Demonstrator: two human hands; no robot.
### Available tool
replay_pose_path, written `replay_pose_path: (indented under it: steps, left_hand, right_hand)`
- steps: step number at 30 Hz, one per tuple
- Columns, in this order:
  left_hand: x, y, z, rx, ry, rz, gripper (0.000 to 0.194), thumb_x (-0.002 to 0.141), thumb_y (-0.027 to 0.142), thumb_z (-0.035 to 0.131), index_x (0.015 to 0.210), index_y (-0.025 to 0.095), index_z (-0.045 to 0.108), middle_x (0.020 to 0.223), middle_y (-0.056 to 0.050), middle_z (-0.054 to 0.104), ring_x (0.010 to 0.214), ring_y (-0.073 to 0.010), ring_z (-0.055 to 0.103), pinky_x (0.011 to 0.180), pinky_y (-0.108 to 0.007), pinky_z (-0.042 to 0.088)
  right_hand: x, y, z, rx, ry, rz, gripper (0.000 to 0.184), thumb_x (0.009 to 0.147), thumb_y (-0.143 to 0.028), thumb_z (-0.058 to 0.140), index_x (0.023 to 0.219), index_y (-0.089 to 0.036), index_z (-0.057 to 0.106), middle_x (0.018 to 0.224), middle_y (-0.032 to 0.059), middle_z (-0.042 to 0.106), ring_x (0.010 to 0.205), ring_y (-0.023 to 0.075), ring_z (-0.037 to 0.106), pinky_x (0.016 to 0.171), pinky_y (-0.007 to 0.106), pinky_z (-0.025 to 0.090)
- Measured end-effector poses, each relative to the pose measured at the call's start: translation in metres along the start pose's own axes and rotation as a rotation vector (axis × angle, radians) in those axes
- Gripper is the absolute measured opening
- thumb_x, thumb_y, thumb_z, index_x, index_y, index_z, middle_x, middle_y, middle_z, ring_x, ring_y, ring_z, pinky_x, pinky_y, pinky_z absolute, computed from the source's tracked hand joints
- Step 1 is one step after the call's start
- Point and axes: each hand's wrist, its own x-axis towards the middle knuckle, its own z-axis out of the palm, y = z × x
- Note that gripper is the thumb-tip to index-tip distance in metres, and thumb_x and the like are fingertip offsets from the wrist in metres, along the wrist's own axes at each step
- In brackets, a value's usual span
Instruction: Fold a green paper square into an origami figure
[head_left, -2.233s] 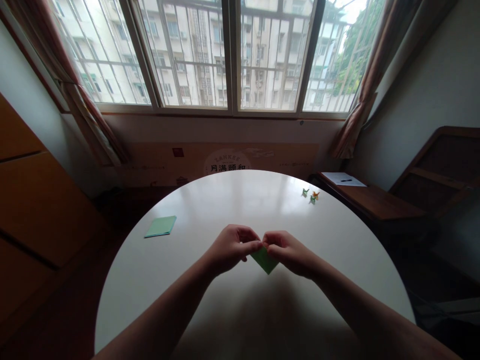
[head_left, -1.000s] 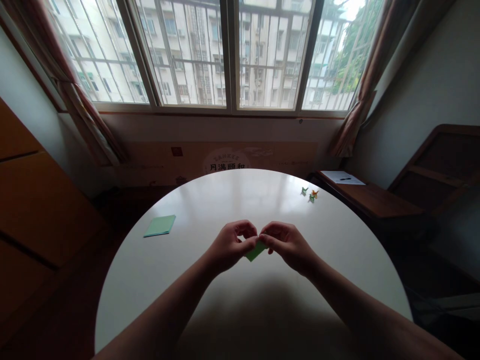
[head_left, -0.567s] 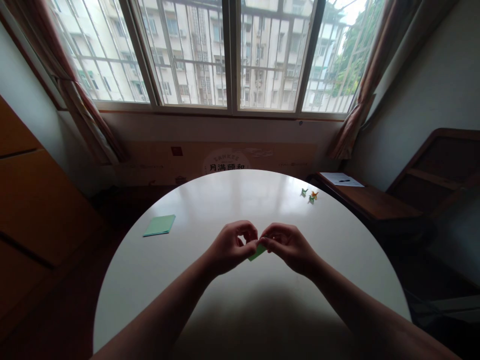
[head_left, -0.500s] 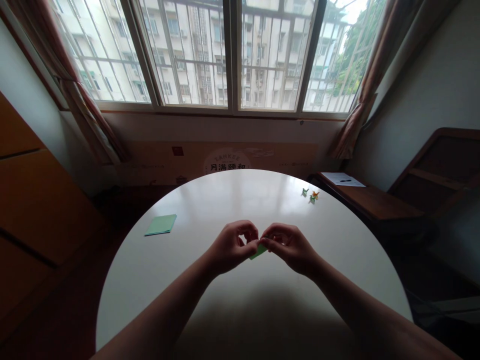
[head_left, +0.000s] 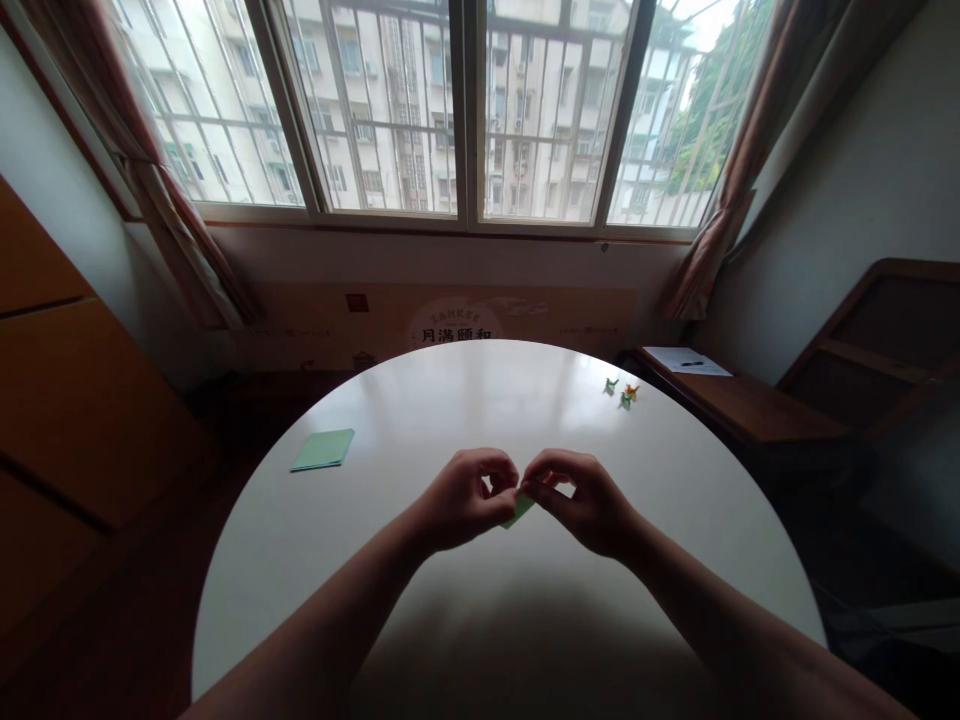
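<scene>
Over the middle of a round white table (head_left: 390,400), my left hand (head_left: 463,497) and my right hand (head_left: 579,500) meet fingertip to fingertip. Both pinch a small folded piece of green paper (head_left: 519,511); only a sliver of it shows beneath the fingers. The fingers of each hand are curled closed around the paper. Both forearms reach in from the lower edge of the view.
A stack of light green paper sheets (head_left: 323,449) lies on the table's left side. Three tiny folded paper figures (head_left: 622,392) sit at the far right. A wooden side table with a sheet and pen (head_left: 686,362) stands to the right, a wooden cabinet (head_left: 67,400) to the left, windows behind.
The green paper showed as a wide triangle below my hands; now it is folded smaller and mostly hidden between my fingertips. My hands have stayed together at the table's middle.
</scene>
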Motion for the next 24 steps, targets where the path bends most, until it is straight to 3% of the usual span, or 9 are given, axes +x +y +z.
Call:
replay_pose_path:
  steps: [8, 15, 19, 24]
  left_hand:
    - [0.000, -0.001, -0.004, 0.052, 0.016, 0.022, 0.005, 0.071, 0.012, 0.058, 0.066, 0.014, 0.059, 0.062, 0.003, 0.054, 0.056, -0.0078, 0.047, 0.050, -0.018, 0.038]
    - [0.003, -0.005, -0.014, 0.071, 0.079, 0.014, 0.006, 0.070, 0.014, 0.057, 0.064, 0.014, 0.058, 0.060, 0.002, 0.054, 0.056, -0.0091, 0.047, 0.050, -0.019, 0.038]
    - [0.004, -0.007, -0.014, 0.047, 0.174, 0.020, 0.012, 0.078, 0.024, 0.059, 0.070, 0.015, 0.057, 0.067, 0.001, 0.054, 0.058, -0.0105, 0.048, 0.049, -0.020, 0.039]
    - [0.003, -0.010, -0.004, 0.041, 0.246, 0.029, 0.027, 0.079, 0.039, 0.071, 0.088, 0.014, 0.067, 0.087, -0.006, 0.063, 0.072, -0.0156, 0.059, 0.056, -0.023, 0.049]
  right_hand:
    - [0.003, 0.004, -0.001, 0.141, 0.067, 0.105, 0.011, 0.086, -0.027, 0.071, 0.081, -0.018, 0.070, 0.075, 0.0030, 0.068, 0.070, 0.0174, 0.062, 0.065, 0.030, 0.050]
    - [0.008, 0.017, -0.017, 0.315, 0.290, 0.184, 0.024, 0.084, -0.042, 0.075, 0.086, -0.018, 0.070, 0.076, 0.0034, 0.068, 0.064, 0.0161, 0.062, 0.056, 0.028, 0.054]
    - [0.010, 0.022, -0.018, 0.327, 0.372, 0.199, 0.025, 0.084, -0.042, 0.075, 0.087, -0.018, 0.069, 0.077, 0.0029, 0.069, 0.064, 0.0154, 0.063, 0.053, 0.027, 0.054]
    - [0.009, 0.018, -0.004, 0.344, 0.333, 0.210, 0.026, 0.080, -0.043, 0.078, 0.083, -0.018, 0.070, 0.073, 0.0025, 0.070, 0.058, 0.0140, 0.062, 0.052, 0.026, 0.054]
